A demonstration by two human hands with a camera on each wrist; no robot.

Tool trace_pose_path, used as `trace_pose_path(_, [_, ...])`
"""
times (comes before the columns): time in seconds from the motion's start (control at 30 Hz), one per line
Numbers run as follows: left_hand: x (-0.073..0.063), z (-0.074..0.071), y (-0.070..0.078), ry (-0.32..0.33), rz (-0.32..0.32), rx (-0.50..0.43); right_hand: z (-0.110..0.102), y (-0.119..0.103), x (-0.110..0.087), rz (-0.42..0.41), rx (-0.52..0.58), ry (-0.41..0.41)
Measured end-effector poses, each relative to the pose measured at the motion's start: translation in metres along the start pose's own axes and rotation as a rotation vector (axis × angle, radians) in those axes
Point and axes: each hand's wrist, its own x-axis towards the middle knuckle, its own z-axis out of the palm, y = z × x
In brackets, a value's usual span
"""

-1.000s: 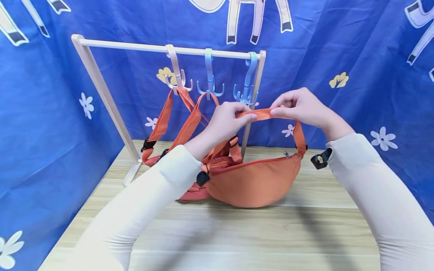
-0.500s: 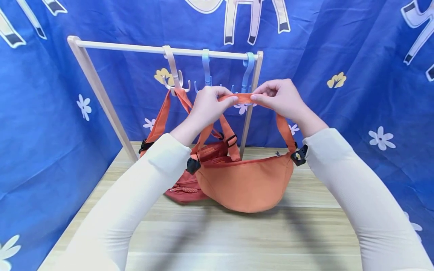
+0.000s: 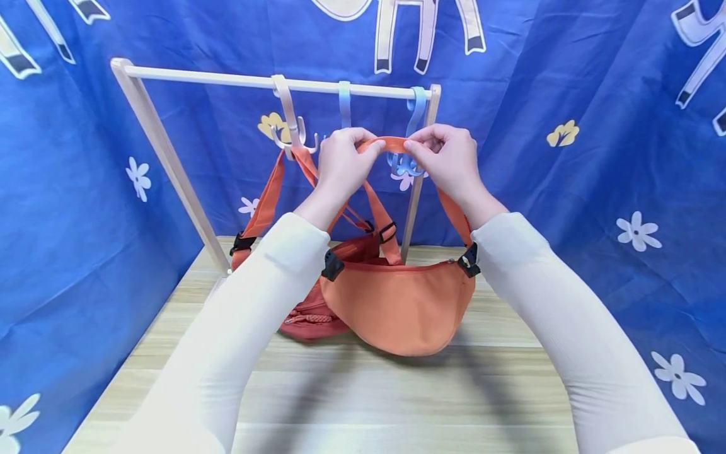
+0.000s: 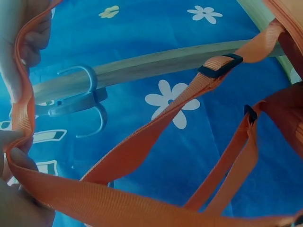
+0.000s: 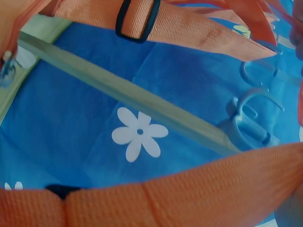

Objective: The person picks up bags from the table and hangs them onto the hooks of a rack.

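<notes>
An orange waist bag [image 3: 399,309] with a dark red zip hangs low in front of the rack, its wide strap [image 3: 394,144] raised above it. My left hand [image 3: 343,157] pinches the strap between thumb and fingers. A short way to the right, my right hand [image 3: 448,157] pinches the same strap. Just behind the held stretch is the right blue hook [image 3: 404,165], its prongs showing below the strap. The right wrist view also has this blue hook [image 5: 246,120], near the strap. The middle blue hook [image 3: 345,101] is partly hidden by my left hand.
A wooden rack's bar [image 3: 227,77] runs across the back. On its beige hook [image 3: 290,113] hangs an orange strap [image 3: 271,195] with a black buckle. A dark red bag [image 3: 312,315] lies partly behind the orange one. A patterned blue curtain [image 3: 510,82] surrounds the wooden table [image 3: 408,403].
Both hands have lifted the strap and moved left, up to the height of the right hook. The orange bag has swung slightly left with them. The grip has stayed on the strap.
</notes>
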Motion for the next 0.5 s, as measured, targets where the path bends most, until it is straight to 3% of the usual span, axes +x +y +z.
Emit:
trace_pose_path(0.17, [0.005,0.008,-0.001,0.047,-0.004,0.030,0.010,0.001,0.001,-0.011,-0.055,0.105])
trace_pose_path(0.5, [0.006,0.020,-0.005,0.026,-0.097,0.059,0.024,0.008,-0.004,0.020,-0.104,0.189])
